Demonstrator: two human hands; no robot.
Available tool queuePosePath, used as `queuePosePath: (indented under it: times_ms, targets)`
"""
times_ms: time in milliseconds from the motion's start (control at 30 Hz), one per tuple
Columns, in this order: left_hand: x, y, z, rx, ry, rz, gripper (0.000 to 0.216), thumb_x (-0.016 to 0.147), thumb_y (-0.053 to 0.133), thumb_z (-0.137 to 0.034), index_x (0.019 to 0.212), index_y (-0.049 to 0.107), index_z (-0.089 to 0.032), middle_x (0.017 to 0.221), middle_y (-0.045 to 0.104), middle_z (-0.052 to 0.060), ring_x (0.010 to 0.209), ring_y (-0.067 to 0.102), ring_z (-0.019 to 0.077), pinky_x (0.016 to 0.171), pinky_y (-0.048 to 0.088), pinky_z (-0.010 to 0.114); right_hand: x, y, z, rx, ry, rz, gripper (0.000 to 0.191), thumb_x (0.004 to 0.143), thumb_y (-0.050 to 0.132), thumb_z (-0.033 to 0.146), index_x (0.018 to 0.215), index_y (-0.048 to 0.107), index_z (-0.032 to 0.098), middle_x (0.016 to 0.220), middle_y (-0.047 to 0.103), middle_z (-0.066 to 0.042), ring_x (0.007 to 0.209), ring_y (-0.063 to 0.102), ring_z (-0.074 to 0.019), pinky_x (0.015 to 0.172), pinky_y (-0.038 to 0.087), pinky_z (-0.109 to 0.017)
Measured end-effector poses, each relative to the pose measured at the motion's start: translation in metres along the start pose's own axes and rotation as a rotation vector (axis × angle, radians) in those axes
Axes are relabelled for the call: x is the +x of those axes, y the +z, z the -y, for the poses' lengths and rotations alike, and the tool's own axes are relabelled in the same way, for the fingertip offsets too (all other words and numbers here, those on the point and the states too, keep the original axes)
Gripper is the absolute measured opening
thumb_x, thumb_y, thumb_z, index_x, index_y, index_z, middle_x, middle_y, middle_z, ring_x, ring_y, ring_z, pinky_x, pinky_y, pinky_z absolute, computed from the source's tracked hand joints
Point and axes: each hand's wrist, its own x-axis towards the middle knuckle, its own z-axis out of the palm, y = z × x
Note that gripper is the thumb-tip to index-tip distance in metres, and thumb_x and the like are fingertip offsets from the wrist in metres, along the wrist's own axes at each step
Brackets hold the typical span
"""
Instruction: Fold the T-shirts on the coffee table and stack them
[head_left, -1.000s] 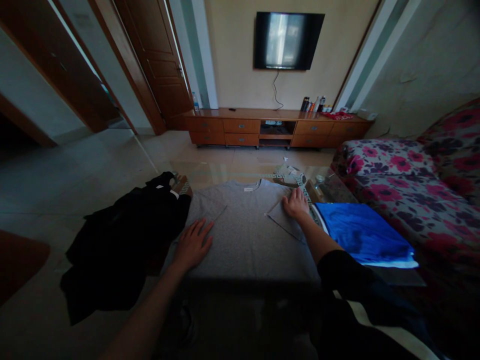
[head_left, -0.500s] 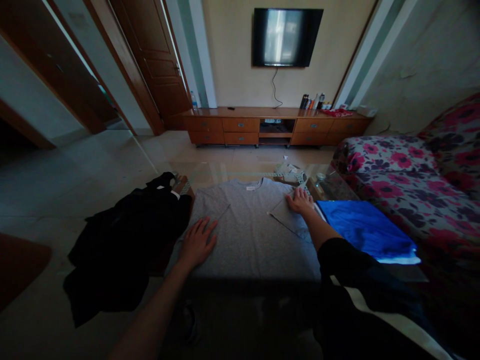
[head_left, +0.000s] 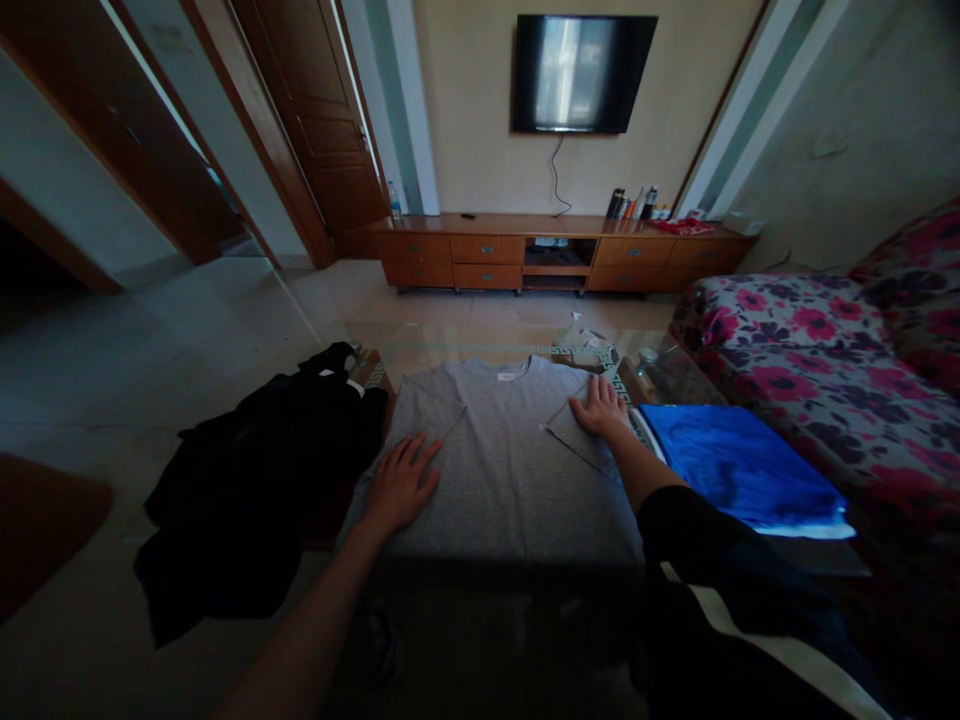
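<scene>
A grey T-shirt (head_left: pixel 502 450) lies flat on a glass coffee table (head_left: pixel 442 345), collar away from me, with both sleeves folded inward. My left hand (head_left: pixel 401 482) rests flat on its left side, fingers spread. My right hand (head_left: pixel 600 407) lies flat on the folded right sleeve near the shoulder, fingers stretched out. Neither hand grips anything.
A black garment (head_left: pixel 255 480) is heaped on the table's left end and hangs over it. A folded blue cloth (head_left: pixel 739 465) lies to the right. A floral sofa (head_left: pixel 817 370) stands at right. Small items (head_left: pixel 585 348) sit at the table's far edge. Beyond are a wooden TV cabinet (head_left: pixel 555 262) and wall TV (head_left: pixel 581 72).
Both hands stay flat on the shirt with only slight shifts. The view moved a little.
</scene>
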Motion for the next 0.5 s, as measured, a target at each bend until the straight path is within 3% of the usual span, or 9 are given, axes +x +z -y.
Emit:
queuePosePath:
  times_ms: [133,267,400,500]
  targets:
    - [0.000,0.001,0.001,0.000,-0.004,0.007,0.054,0.102,0.040,-0.046,0.155,0.044,-0.032,0.165,0.037,0.004,0.151,0.032,0.0280,0.122,0.026,0.049,-0.005,-0.006,-0.002,0.000,-0.036,0.004,0.095,0.097,0.018,0.073,0.165,0.005,0.008,0.172,0.005,-0.017,0.158,0.006,-0.0312,0.126,0.008,-0.050]
    - [0.000,-0.001,0.000,-0.011,0.007,0.011,0.055,0.102,0.041,-0.046,0.156,0.044,-0.031,0.165,0.037,0.006,0.152,0.031,0.0277,0.124,0.023,0.048,-0.036,-0.010,0.002,-0.020,-0.070,-0.085,0.088,0.100,0.012,0.067,0.165,0.012,0.007,0.172,0.004,-0.016,0.158,0.004,-0.0313,0.126,0.007,-0.049]
    - [0.000,-0.005,0.003,-0.011,-0.004,-0.005,0.058,0.102,0.041,-0.046,0.158,0.040,-0.030,0.165,0.037,0.006,0.153,0.029,0.0268,0.125,0.021,0.046,-0.071,-0.010,-0.004,-0.047,-0.187,-0.063,0.081,0.100,0.016,0.070,0.166,0.019,0.022,0.173,0.004,-0.007,0.158,0.002,-0.0321,0.126,0.002,-0.051]
    - [-0.001,-0.003,0.008,0.021,-0.073,-0.018,0.061,0.102,0.039,-0.047,0.160,0.036,-0.026,0.166,0.035,0.008,0.155,0.026,0.0281,0.126,0.019,0.047,-0.079,-0.012,-0.015,-0.032,-0.145,0.031,0.078,0.099,0.016,0.073,0.165,0.021,0.031,0.173,0.007,-0.004,0.158,0.003,-0.0333,0.125,0.003,-0.055]
